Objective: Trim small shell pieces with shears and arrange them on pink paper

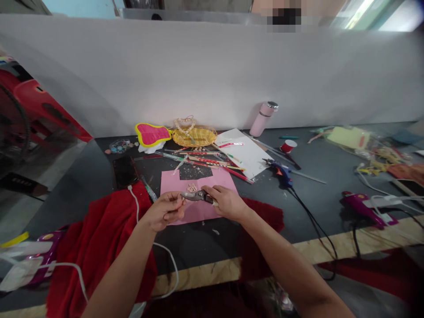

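Observation:
My right hand [227, 202] grips the handles of a pair of pruning shears [198, 196], whose metal jaws point left toward my other hand. With fingers and thumb pinched together, my left hand [166, 211] holds a thin stick [186, 199] at the tip of the jaws; most of it is hidden by my fingers. Both hands hover over a pink sheet of paper [198, 212] with a notch in its far edge. A small pile of pale cut pieces [192, 187] lies on that sheet, just beyond the shears.
Behind the sheet lie several wrapped chopsticks [205, 160], a yellow woven basket [195, 138] and white paper [247, 152]. A blue glue gun [281, 171] with a cord and a pink flask [263, 119] stand right. A phone [125, 171] and red cloth [106, 238] are left.

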### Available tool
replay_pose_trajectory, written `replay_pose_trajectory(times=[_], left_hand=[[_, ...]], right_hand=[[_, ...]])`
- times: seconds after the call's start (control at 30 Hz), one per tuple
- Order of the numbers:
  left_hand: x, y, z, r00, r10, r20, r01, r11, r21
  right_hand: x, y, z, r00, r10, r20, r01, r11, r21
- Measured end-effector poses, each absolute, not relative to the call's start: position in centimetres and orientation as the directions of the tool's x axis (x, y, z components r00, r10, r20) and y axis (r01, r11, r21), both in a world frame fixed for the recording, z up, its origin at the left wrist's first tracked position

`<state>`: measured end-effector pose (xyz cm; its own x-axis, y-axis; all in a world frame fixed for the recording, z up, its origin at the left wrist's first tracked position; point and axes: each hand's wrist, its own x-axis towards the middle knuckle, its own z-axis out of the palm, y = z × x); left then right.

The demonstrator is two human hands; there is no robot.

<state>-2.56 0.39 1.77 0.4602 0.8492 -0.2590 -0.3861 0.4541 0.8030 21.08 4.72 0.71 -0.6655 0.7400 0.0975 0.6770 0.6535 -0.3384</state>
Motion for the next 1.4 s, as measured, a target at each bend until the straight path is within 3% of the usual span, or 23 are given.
replay_pose_trajectory(times=[0.13, 0.3, 0.43, 0.7, 0.97, 1.23, 1.4], left_hand=[[-1.8, 0.6, 1.4, 0.309, 0.930, -0.198, -0.337, 0.302, 0.892], [-0.5, 0.4, 1.3, -0.033, 0.999, 0.000, 0.048, 0.001, 0.999], [-0.3, 0.1, 1.3, -0.091, 0.988, 0.121, 0.242, -0.096, 0.966], [-1.6, 0.7, 1.3, 0.208, 0.961, -0.184, -0.102, 0.208, 0.973], [-1.7, 0.6, 2.1, 0.264, 0.932, -0.250, -0.263, 0.319, 0.911], [-1.5, 0.7, 1.7, 0.186, 0.961, -0.206, -0.222, 0.246, 0.944], [-0.8, 0.7, 1.1, -0.051, 0.999, -0.011, 0.067, 0.014, 0.998]], right_hand=[[21.1, 4.8, 0.5, -0.619, 0.782, 0.072, 0.728, 0.606, -0.321], [20.8, 5.1, 0.2, -0.566, 0.823, 0.042, 0.777, 0.550, -0.306], [21.1, 5.3, 0.2, -0.588, 0.807, 0.048, 0.758, 0.570, -0.317], [21.7, 5.9, -0.2, -0.661, 0.748, 0.061, 0.695, 0.641, -0.326], [21.2, 5.1, 0.8, -0.640, 0.768, 0.018, 0.713, 0.603, -0.359], [20.9, 4.8, 1.1, -0.588, 0.809, 0.014, 0.770, 0.565, -0.296], [20.8, 5.2, 0.5, -0.569, 0.819, 0.068, 0.783, 0.566, -0.258]])
